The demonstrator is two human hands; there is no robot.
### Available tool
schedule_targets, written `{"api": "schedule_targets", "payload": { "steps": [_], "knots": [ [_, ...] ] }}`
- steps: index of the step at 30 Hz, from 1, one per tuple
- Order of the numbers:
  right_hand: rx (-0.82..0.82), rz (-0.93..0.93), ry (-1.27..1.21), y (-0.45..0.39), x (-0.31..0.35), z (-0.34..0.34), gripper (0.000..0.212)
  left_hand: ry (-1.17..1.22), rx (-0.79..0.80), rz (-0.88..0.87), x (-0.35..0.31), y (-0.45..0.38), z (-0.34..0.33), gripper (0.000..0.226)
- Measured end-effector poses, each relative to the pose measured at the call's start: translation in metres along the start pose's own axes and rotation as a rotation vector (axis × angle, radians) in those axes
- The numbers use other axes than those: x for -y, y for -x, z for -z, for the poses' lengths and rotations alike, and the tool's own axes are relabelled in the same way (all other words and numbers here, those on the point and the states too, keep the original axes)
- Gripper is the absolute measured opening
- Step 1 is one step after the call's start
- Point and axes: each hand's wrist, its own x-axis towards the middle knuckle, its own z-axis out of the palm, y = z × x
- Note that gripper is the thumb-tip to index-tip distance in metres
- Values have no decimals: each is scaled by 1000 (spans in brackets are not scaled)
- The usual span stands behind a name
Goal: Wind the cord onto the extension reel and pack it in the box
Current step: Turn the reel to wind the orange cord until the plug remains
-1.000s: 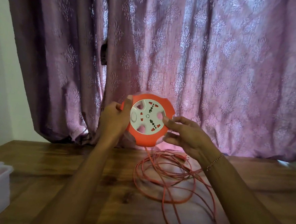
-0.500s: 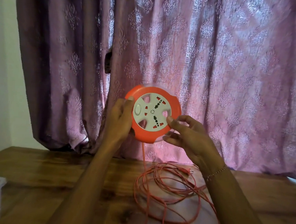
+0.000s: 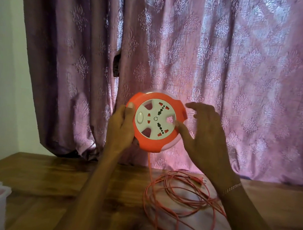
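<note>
Left grip [image 3: 121, 127] clasps reel [image 3: 155, 122]; right [image 3: 203, 134] spread.

No text, brand, number or label can be read anywhere in the frame. On the white face of the extension reel [image 3: 155, 119], at centre frame, only socket holes and a small ring mark are seen, without lettering.
</note>
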Motion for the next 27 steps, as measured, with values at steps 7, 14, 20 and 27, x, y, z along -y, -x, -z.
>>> {"api": "schedule_targets", "payload": {
  "steps": [7, 14, 20, 27],
  "knots": [
    [303, 394, 226, 5, 25, -2, 66, -94, 87, -111, 2, 3, -4, 53],
    [310, 344, 296, 8, 25, -8, 61, -65, 118, -179, -3, 7, -6, 48],
    [289, 249, 314, 9, 30, -7, 56, -80, 148, -183, -2, 10, -9, 46],
    [205, 99, 281, 15, 31, -11, 55, -70, 141, -195, -1, 12, -14, 43]
  ]
}}
